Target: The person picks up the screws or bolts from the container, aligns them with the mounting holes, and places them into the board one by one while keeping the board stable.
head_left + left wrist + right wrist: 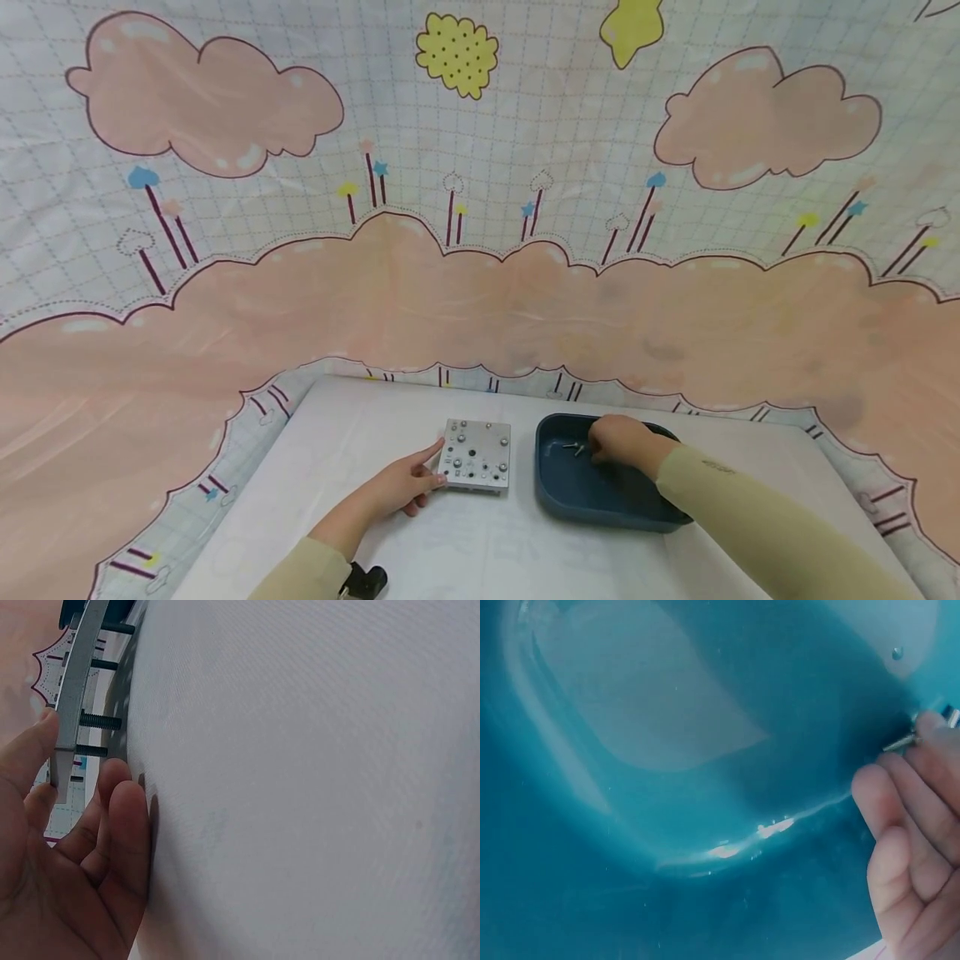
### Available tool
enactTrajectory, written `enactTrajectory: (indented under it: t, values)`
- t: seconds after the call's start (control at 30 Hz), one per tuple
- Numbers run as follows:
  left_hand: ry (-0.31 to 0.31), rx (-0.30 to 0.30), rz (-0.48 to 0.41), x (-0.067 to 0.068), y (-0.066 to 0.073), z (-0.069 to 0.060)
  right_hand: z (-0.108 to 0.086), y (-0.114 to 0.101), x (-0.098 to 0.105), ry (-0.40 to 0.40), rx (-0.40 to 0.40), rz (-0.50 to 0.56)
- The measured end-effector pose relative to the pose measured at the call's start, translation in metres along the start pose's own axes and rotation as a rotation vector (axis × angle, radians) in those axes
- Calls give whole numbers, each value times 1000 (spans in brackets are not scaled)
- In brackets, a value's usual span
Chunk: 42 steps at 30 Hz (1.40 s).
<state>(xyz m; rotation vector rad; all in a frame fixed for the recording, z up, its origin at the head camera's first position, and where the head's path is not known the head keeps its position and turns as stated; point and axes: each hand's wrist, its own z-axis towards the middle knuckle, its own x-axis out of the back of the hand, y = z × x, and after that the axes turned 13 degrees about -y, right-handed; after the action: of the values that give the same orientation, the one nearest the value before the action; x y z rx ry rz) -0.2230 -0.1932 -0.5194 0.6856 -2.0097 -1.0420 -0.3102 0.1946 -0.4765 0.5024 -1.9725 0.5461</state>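
Observation:
A square silver metal plate (474, 454) with several screws and holes in its top lies on the table. My left hand (401, 486) grips it at its left side and near corner with thumb and forefinger. Black threaded screws (101, 720) stick out beneath the plate in the left wrist view. My right hand (624, 440) reaches into a dark blue bin (551, 492), its fingers bent. Small silver screws (576, 447) lie by its fingertips. In the right wrist view a fingertip touches a screw (900, 742); whether one is pinched is hidden by the frame edge.
A white cloth covers the table (345, 433). Behind it hangs a patterned curtain (487, 308) with clouds and stars. The bin stands right of the plate, with a narrow gap between them. A small black object (366, 581) shows by the left sleeve.

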Motion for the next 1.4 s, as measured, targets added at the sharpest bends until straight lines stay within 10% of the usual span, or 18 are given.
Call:
enactTrajectory:
  t: [0.87,1.4]
  values:
    - [-4,1,-1,1,-4,1,8,0,-7,26,120,-123]
    - [7,6,4,0,0,2,-4,-1,12,60,31,67]
